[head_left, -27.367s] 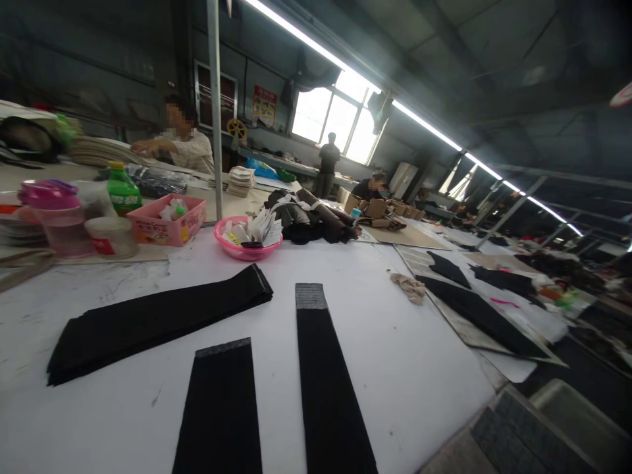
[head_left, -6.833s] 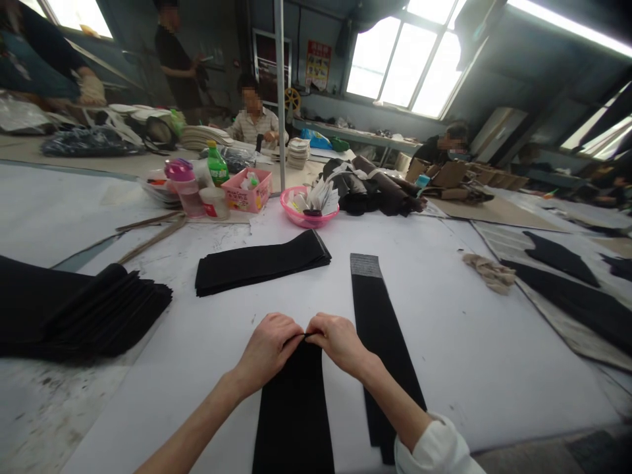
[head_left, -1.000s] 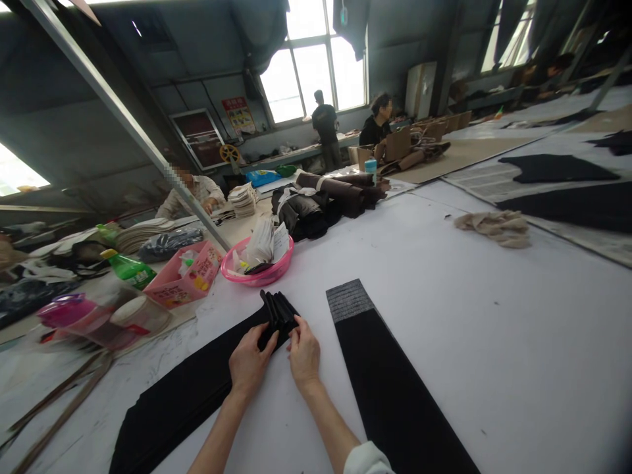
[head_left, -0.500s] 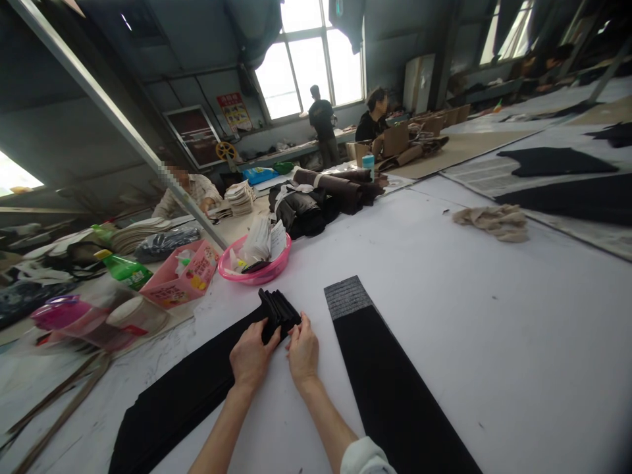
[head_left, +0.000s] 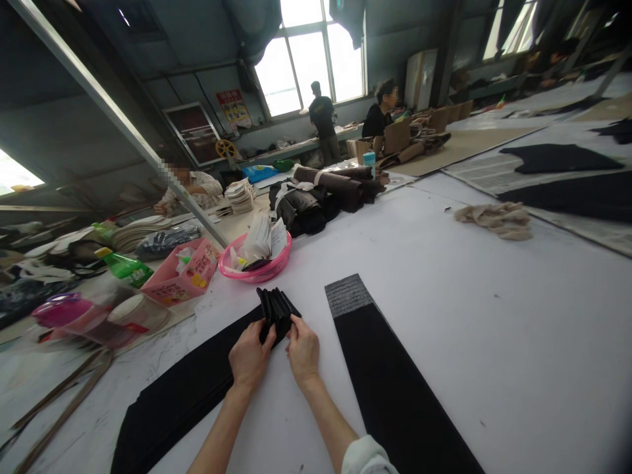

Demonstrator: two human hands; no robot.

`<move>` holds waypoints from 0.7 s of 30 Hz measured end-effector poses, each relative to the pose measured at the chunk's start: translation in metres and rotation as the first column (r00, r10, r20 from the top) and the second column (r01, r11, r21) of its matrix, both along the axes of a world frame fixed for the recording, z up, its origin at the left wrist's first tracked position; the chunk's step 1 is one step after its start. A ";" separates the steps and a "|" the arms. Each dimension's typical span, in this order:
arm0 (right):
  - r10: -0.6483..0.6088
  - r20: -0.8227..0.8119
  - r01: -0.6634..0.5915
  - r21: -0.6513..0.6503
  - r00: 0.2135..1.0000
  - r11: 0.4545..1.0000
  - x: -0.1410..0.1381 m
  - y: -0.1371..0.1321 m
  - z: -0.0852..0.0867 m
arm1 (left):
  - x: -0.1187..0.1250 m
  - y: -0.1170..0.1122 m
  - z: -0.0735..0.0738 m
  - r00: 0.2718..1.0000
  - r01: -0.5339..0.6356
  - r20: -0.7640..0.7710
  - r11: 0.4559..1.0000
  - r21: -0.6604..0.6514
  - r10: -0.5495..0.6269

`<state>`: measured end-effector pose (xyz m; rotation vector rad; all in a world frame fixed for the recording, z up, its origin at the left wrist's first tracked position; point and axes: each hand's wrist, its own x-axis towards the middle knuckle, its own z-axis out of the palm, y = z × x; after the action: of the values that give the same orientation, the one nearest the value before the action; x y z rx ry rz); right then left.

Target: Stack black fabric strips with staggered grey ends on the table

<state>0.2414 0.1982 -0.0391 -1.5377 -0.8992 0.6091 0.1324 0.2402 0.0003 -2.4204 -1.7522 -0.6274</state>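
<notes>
A long stack of black stockings (head_left: 182, 395) lies slantwise on the white table (head_left: 469, 316). My left hand (head_left: 248, 359) and my right hand (head_left: 303, 352) are side by side at its far end. Both pinch the fanned-out top edges (head_left: 274, 309) of the stack, fingers closed on the fabric. To the right of my right hand lies a single flat black stocking (head_left: 395, 388) with a grey band (head_left: 348, 295) at its far end, untouched.
A pink bowl (head_left: 254, 270) of paper tags stands just beyond the stack. Left of it are a pink box (head_left: 180, 273), a green bottle (head_left: 123, 266) and a pink-lidded jar (head_left: 64, 313). Dark fabric rolls (head_left: 326, 194) and a beige rag (head_left: 496, 218) lie farther off. Other people work at the back.
Over the last second my hands have stayed at the stack's far end, drawing slightly closer around the fanned edges. The view has shifted a little.
</notes>
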 end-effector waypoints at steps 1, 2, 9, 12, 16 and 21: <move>0.005 0.008 -0.005 0.006 1.000 1.000 0.000 0.000 0.000 | 0.000 0.000 0.000 1.000 -0.001 0.001 1.000 -0.001 0.001; 0.009 0.018 -0.009 0.013 1.000 1.000 0.000 -0.001 0.000 | -0.001 0.000 0.000 1.000 -0.002 0.003 1.000 -0.002 0.002; 0.034 0.061 -0.035 0.016 0.998 0.999 0.001 -0.003 0.004 | -0.003 -0.001 0.000 1.000 0.007 0.014 1.000 -0.012 -0.007; 0.042 0.062 -0.042 0.006 0.997 0.999 0.002 -0.003 0.006 | -0.003 0.000 -0.001 1.000 0.005 0.017 1.000 -0.016 -0.005; 0.046 0.068 -0.047 0.004 0.997 0.999 0.002 -0.003 0.005 | -0.004 0.000 -0.001 1.000 0.010 0.015 1.000 -0.022 -0.010; 0.060 0.083 -0.061 0.015 0.995 0.998 0.002 -0.005 0.006 | -0.003 0.000 0.000 1.000 0.010 0.004 1.000 -0.027 -0.010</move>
<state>0.2432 0.1934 -0.0328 -1.5332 -1.0142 0.5831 0.1289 0.2398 0.0001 -2.4489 -1.7629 -0.6139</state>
